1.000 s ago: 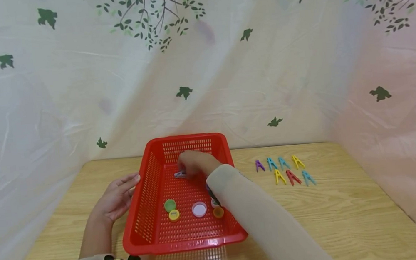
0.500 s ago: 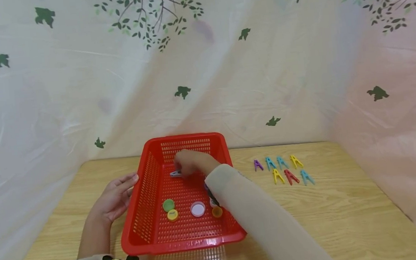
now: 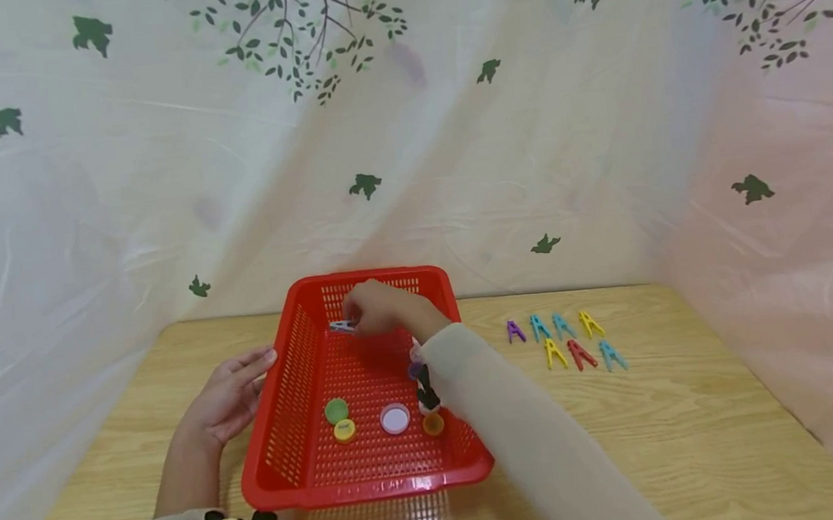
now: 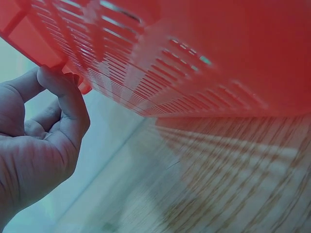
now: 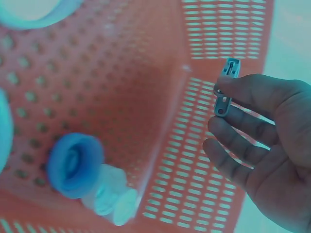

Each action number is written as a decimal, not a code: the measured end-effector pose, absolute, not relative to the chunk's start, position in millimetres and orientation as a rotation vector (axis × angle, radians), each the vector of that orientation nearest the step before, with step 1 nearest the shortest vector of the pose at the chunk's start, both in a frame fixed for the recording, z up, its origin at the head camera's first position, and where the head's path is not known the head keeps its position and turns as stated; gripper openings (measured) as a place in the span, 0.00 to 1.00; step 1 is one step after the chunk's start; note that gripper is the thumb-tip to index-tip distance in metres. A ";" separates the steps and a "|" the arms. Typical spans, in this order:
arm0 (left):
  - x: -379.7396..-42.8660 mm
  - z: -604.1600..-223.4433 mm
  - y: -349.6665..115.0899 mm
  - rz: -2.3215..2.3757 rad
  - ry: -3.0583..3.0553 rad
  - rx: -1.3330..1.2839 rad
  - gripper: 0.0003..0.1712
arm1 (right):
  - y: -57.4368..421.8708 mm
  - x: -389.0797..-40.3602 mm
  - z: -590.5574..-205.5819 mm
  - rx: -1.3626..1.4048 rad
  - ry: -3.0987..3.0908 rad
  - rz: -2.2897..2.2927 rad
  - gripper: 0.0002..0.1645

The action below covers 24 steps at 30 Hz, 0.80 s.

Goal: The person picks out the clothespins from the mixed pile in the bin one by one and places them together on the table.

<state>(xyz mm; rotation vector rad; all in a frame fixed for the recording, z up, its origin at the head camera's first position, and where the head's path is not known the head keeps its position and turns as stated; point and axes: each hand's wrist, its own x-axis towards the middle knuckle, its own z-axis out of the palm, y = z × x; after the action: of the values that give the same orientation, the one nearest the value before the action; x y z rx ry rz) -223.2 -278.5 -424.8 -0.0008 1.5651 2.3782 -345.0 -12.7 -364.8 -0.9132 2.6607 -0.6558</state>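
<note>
A red slotted plastic basket (image 3: pixel 367 492) stands on the wooden table. At its left rim my left hand (image 3: pixel 228 401) holds on, thumb and fingertip meeting at the edge in the left wrist view. Over the back part of the basket, my right hand (image 3: pixel 377 307) pinches a grey clothespin (image 5: pixel 227 87) between thumb and index finger. Its other fingers are bent and hold nothing. Inside the basket lie a green cap (image 3: pixel 336 410), a yellow cap (image 3: pixel 344 431), a pale round lid (image 3: pixel 395 419), an orange cap (image 3: pixel 433 424) and a purple cap (image 3: pixel 415 370), some partly hidden by the right sleeve.
Right of the basket, several clothespins lie in two rows on the table, among them a purple clothespin (image 3: pixel 515 332), a red clothespin (image 3: pixel 581 355) and a yellow clothespin (image 3: pixel 556 354). A leaf-patterned curtain (image 3: pixel 446 173) hangs behind the table.
My right hand has moved toward the back and left of the basket with the clothespin, uncovering the purple cap. The left hand has stayed at the rim.
</note>
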 end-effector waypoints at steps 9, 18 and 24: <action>-225.3 -424.7 -276.1 2.368 1.562 -0.003 0.11 | 3.0 -351.5 -336.9 -0.997 2.683 -0.796 0.15; -226.3 -422.6 -277.1 2.370 1.576 0.000 0.11 | 21.9 -355.5 -300.8 -1.028 2.716 -0.856 0.15; -224.4 -423.6 -277.8 2.367 1.578 -0.007 0.11 | 47.1 -353.2 -285.3 -1.004 2.748 -0.909 0.12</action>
<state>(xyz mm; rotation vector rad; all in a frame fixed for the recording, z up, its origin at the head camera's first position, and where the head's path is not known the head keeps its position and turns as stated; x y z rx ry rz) -224.4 -277.8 -423.6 -0.0071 1.5784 2.3671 -353.2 47.1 -285.3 -1.0040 2.7478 -0.9087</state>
